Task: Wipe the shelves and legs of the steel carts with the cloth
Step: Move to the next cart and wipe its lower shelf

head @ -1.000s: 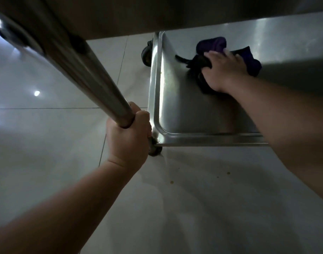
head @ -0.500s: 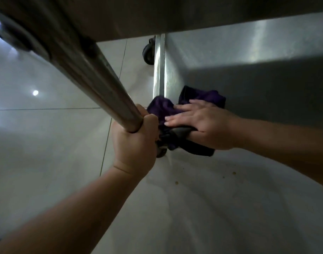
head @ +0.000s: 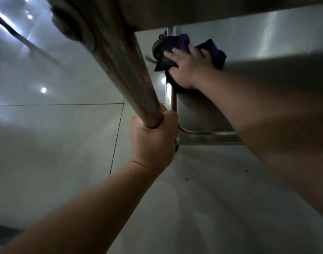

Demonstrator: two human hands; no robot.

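Left hand (head: 153, 142) was nearest the camera, fingers (head: 168, 118) curled tight round the lower end of the cart's steel leg (head: 131, 85), gripping it just above the near corner of the bottom shelf (head: 199, 114). The leg ran up and away to the upper left, blurred close to the lens. A caster showed only as a dark sliver under that fist. Floor tiles (head: 56, 143) were pale grey with dark grout lines, a few small specks lying on the tile right of the wrist, ceiling-light reflections at left.

Further in, the right forearm reached across the shelf from the right. Right hand (head: 190, 68) lay flat, fingers (head: 177, 52) straight and spread, pressing the purple cloth (head: 215, 52) down at the shelf's far left edge. The cloth was bunched, part of it hanging over the raised rim beside the far caster (head: 156, 49). An upper shelf's underside (head: 212, 10) shaded the top of the view.
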